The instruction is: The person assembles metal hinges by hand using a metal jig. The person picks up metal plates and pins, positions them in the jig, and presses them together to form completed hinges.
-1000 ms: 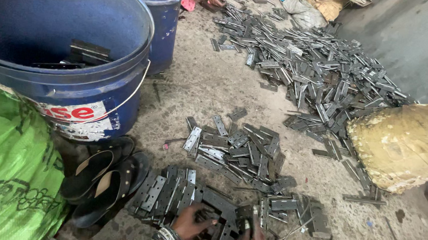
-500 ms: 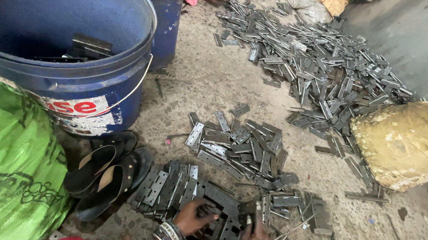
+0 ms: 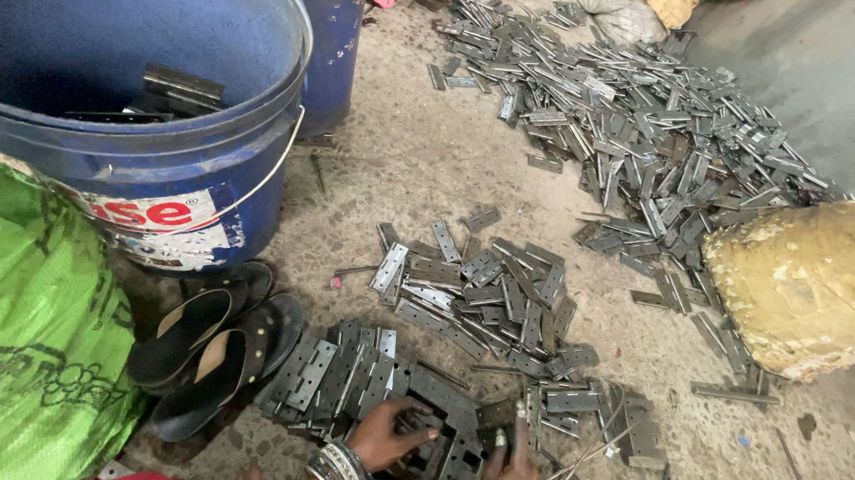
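Left hand (image 3: 389,436): near centre, palm down, fingers curled grasping dark hinges (image 3: 438,441).
Right hand (image 3: 509,476): fingers pinching the same hinges.
Change: hands barely moved; view shifted slightly.

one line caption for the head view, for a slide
Both hands, left and right, on metal hinges heaped on the floor beside a blue bucket.

My left hand (image 3: 386,438) is low w/ fingers curled down, bangles at the wrist. My right hand (image 3: 509,476) sits just beside it, index finger extended fwd, others bent.
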